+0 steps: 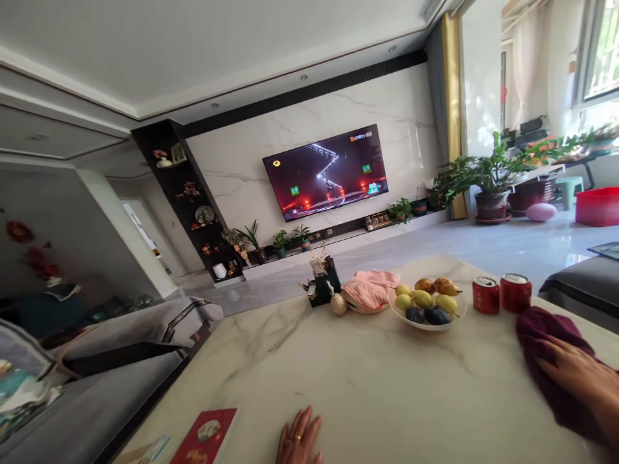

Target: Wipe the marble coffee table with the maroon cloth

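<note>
My left hand [298, 439] lies flat on the marble-patterned table [387, 386] near its front edge, fingers outstretched, a ring on one of them. At the right side my right hand [568, 370] holds a bunched purple cloth [546, 335] against the tabletop. Part of the cloth lies under the palm and hides its grip. Just beyond the cloth stand two red drink cans, one [516, 293] beside it and the other [486, 296] a little further left. A red booklet [206, 437] rests to the left of my left hand.
Toward the table's far edge are a white bowl [429, 327] of fruit, a pink checked cloth [371, 290] over a dish, a small vase [338, 304] and a black organizer [325, 283]. A grey sofa [106, 399] borders the left. A television [329, 174] hangs on the far wall.
</note>
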A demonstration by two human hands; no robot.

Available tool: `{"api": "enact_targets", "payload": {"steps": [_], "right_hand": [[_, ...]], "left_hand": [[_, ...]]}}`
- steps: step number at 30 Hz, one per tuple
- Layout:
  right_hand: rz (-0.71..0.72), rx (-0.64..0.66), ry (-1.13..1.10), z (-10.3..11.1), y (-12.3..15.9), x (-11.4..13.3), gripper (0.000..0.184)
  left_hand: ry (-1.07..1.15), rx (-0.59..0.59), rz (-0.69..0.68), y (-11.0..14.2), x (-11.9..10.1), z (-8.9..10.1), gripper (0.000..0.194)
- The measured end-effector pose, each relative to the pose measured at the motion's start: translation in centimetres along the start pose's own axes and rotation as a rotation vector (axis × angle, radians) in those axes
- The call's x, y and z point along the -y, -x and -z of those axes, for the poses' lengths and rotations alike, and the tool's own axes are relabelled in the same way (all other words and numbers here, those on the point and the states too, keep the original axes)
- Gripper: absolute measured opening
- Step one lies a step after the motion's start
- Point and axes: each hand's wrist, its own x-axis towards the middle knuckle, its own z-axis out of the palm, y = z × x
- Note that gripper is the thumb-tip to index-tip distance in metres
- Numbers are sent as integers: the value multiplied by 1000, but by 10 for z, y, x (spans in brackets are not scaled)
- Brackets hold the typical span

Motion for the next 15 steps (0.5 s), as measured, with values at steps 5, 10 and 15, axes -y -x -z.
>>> {"api": "enact_targets", "payload": {"steps": [5,10,15], "right_hand": [[-157,130,-5,0,37,67,48],[-184,171,-2,-1,82,141,39],[-138,178,-11,-19,129,211,37]], "left_hand": [[115,14,-17,15,-12,20,89],[224,7,-68,36,-19,45,85],[285,7,-117,42,-18,49,86]]}}
